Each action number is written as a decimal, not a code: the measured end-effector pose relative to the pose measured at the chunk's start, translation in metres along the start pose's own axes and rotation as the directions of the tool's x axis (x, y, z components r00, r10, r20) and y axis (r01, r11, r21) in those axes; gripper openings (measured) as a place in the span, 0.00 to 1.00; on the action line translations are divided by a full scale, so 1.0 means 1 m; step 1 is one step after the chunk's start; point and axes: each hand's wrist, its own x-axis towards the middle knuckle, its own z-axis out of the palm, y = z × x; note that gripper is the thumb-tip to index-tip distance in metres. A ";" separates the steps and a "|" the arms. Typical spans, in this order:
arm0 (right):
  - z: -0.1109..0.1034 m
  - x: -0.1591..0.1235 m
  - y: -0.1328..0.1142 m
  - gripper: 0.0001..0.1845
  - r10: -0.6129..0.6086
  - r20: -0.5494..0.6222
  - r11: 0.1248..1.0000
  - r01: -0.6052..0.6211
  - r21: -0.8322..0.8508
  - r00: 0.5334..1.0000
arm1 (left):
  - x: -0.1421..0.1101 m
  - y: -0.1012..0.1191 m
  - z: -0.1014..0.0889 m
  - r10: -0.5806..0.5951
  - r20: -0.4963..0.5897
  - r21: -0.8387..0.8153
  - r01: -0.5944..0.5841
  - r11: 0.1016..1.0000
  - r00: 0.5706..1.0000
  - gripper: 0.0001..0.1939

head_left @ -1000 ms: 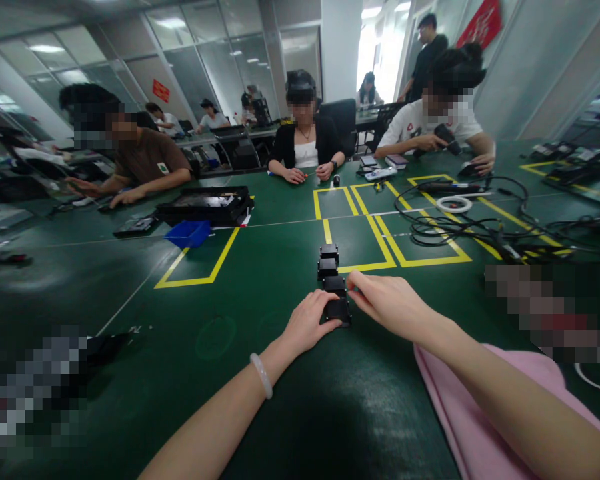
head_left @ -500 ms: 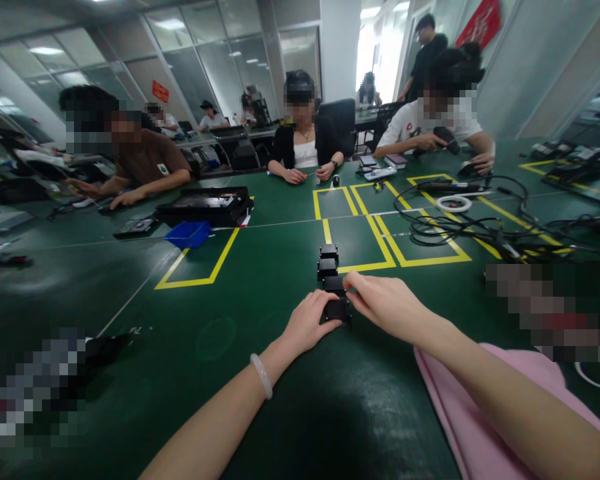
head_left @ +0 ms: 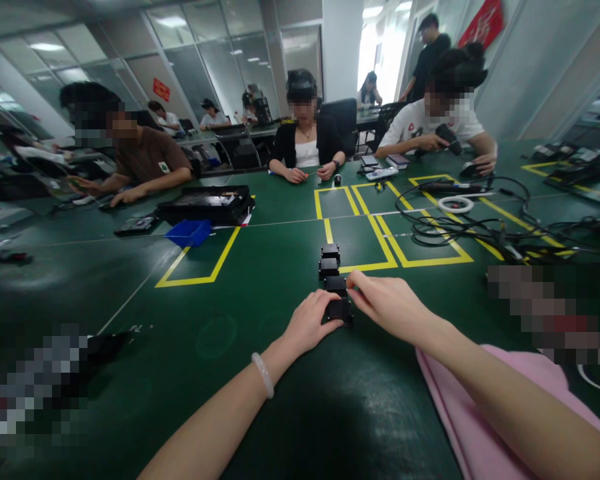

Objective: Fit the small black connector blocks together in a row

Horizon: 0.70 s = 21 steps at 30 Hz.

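Observation:
Several small black box-shaped parts with pins at their sides stand in a row on the green table, running away from me. My left hand (head_left: 307,323), with a pale bracelet at the wrist, grips the nearest black part (head_left: 339,311) between thumb and fingers. Close to the right side of that part and of the second black part (head_left: 335,285), my right hand (head_left: 384,300) is closed in a pinch. Whatever its fingertips hold is too small or hidden to make out. Farther along the row are a third black part (head_left: 329,267) and the farthest black part (head_left: 331,251).
Yellow tape (head_left: 367,269) marks rectangles on the table (head_left: 270,253). A blue tray (head_left: 189,233) and a black case (head_left: 205,205) lie ahead left. Tangled black cables (head_left: 445,230) spread at the right, above a pink cloth (head_left: 525,370). Co-workers sit across the table.
The view has shifted very slightly. Both hands and the row of black parts keep nearly the same places, with the left hand still gripping the nearest part.

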 end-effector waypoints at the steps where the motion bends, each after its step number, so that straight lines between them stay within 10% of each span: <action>1: 0.000 0.000 0.000 0.06 0.000 0.000 1.000 0.000 0.002 1.000 | 0.000 0.000 0.000 0.000 -0.001 0.002 0.000 1.000 1.000 0.19; 21: -0.004 -0.001 0.004 0.07 -0.041 0.016 0.996 0.040 0.082 0.999 | 0.000 0.001 -0.001 0.004 -0.003 -0.004 -0.004 1.000 1.000 0.19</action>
